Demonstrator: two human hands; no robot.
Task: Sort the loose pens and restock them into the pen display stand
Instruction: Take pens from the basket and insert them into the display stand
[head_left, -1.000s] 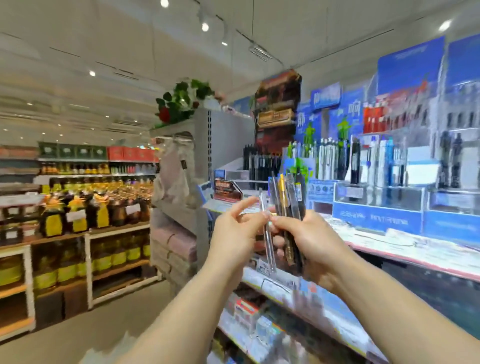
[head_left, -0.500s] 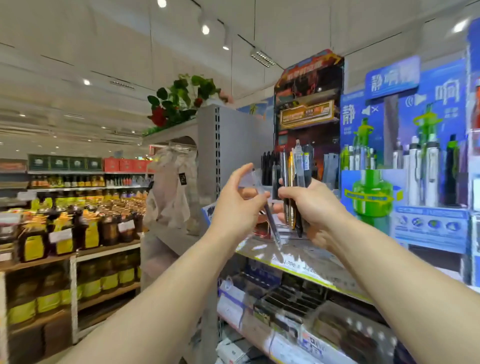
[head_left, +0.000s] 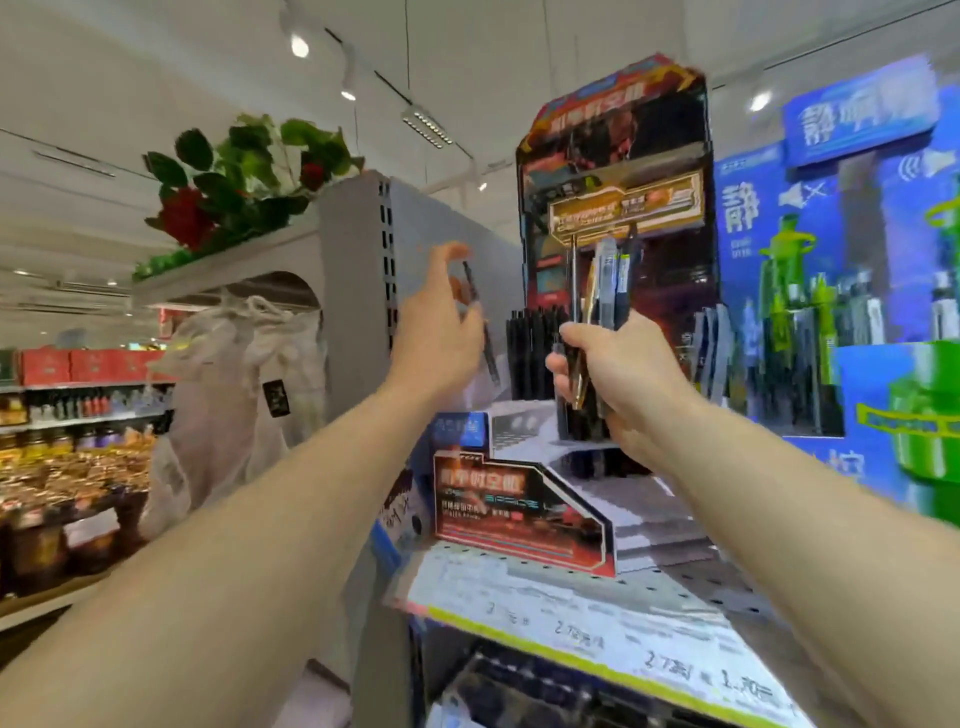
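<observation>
Left hand (head_left: 439, 332) raised, fingers (head_left: 451, 255) pinching one dark pen (head_left: 480, 332), tilted, tip down. Right hand (head_left: 618, 374) clenched round a bundle of pens (head_left: 602, 291), upright, just right of the single pen. Red-black pen display stand (head_left: 613, 171) directly behind both; its row of black pens (head_left: 535, 353) shows between the hands.

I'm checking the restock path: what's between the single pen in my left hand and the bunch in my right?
Head view: behind the gap between the single pen and the bunch stands a row of black pens in the stand.
</observation>
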